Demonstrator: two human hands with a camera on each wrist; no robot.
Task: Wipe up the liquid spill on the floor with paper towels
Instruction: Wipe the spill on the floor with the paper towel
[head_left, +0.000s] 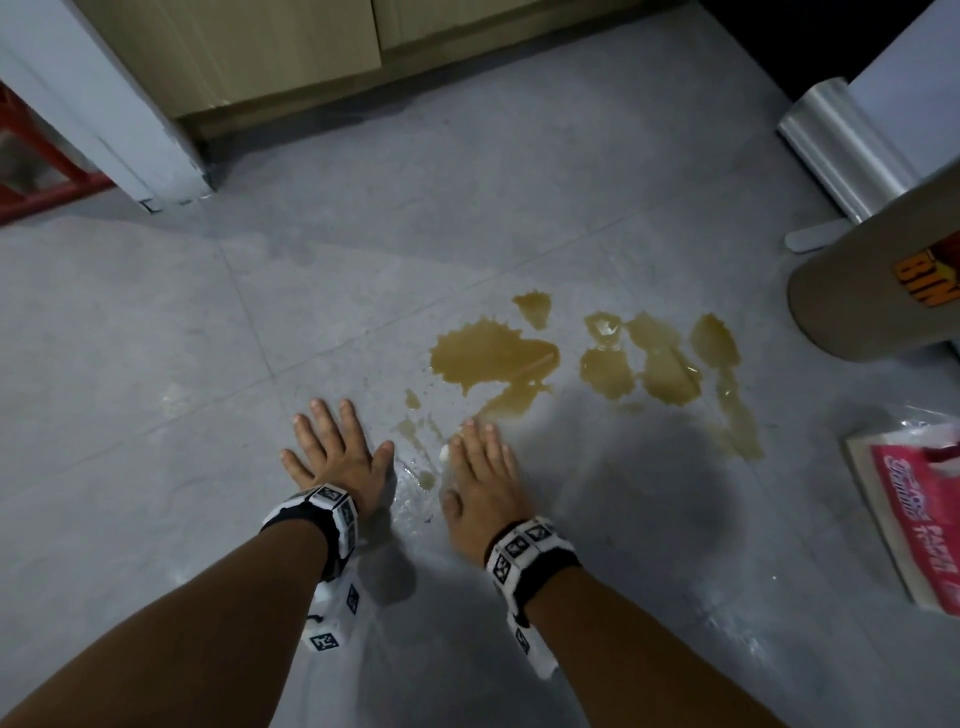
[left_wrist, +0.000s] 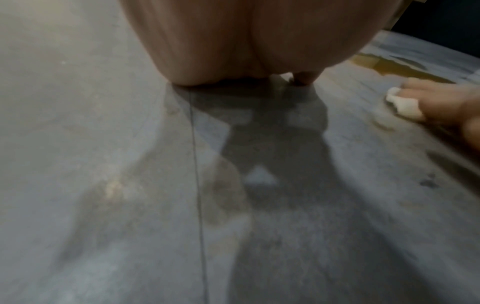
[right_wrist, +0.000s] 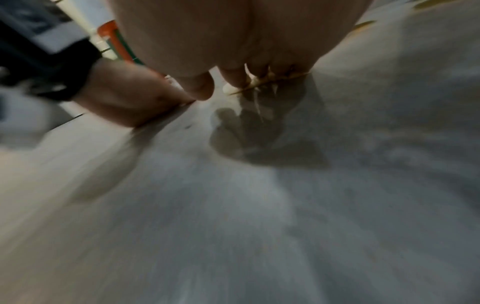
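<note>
Right hand is flat on the floor with fingers straight, pressing a wadded paper towel down at the near edge of the brown spill. Left hand is just beside it, fingers spread on dry tile, holding nothing. The paper towel pack sits off to the right, well apart.

Loads of open floor to the left and up ahead toward the cabinet base, nothing in the way there. Right side is tighter: a cardboard tube and a plastic film roll crowd the far edge of the spill, and the paper towel pack lies near the right. A white door frame blocks the top-left corner.
</note>
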